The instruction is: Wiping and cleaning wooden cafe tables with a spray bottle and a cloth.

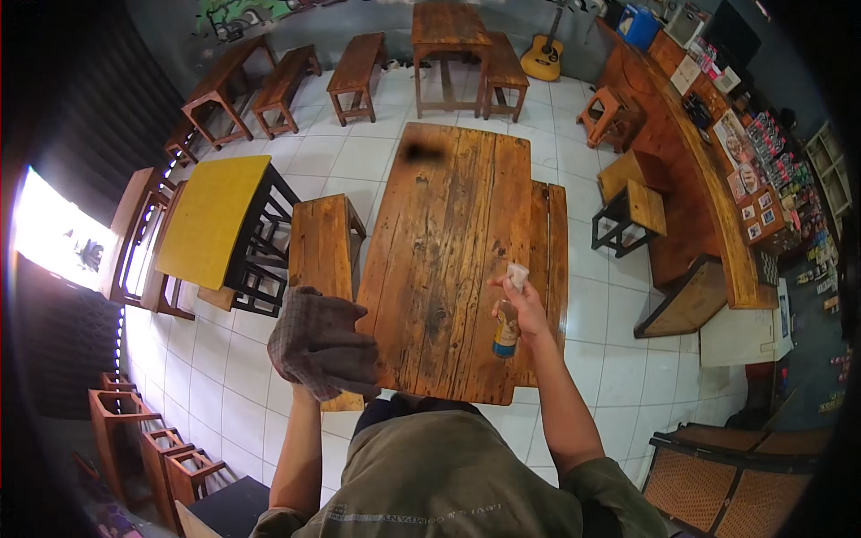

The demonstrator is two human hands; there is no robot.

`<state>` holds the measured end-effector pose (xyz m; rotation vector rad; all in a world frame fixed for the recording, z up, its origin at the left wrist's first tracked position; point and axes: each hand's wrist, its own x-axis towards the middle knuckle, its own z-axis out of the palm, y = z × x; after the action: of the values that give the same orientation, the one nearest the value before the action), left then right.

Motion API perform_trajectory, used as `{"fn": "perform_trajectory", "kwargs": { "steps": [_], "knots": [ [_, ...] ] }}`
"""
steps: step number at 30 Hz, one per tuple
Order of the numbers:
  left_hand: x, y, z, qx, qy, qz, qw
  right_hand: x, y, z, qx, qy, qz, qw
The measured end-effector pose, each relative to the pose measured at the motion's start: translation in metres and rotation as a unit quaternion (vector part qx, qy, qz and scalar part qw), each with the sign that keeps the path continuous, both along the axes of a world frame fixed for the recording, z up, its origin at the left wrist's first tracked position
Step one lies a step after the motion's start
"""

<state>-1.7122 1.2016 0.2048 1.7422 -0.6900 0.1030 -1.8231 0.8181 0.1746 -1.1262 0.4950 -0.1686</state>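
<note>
A long wooden table (444,255) with dark grain and knots stretches away in front of me. My right hand (528,309) grips a spray bottle (506,333) by its neck above the table's near right part. The bottle has a white spray head, clear upper walls and a yellow and blue label. Draped over my left hand (301,389) is a grey-brown checked cloth (323,343), beside the table's near left corner. The cloth hides my left fingers. A dark blurred spot (425,153) shows near the table's far end; what it is I cannot tell.
Wooden benches (321,242) flank the table on both sides. Left stands a yellow-topped table (215,222) with black legs. On the right, a wooden counter (713,195) carries many goods, with a small stool (632,212) before it. An acoustic guitar (541,57) leans at the back wall.
</note>
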Motion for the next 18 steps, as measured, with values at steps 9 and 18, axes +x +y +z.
{"fn": "perform_trajectory", "kwargs": {
  "steps": [9, 18],
  "knots": [
    [0.05, -0.039, -0.01, 0.005, 0.072, -0.091, 0.993, -0.006, 0.015, -0.001, 0.007, 0.017, -0.061, 0.998],
    [0.135, -0.021, -0.031, -0.006, 0.149, -0.199, 0.969, 0.025, 0.054, 0.021, -0.02, 0.045, -0.165, 0.985]
  ]
}}
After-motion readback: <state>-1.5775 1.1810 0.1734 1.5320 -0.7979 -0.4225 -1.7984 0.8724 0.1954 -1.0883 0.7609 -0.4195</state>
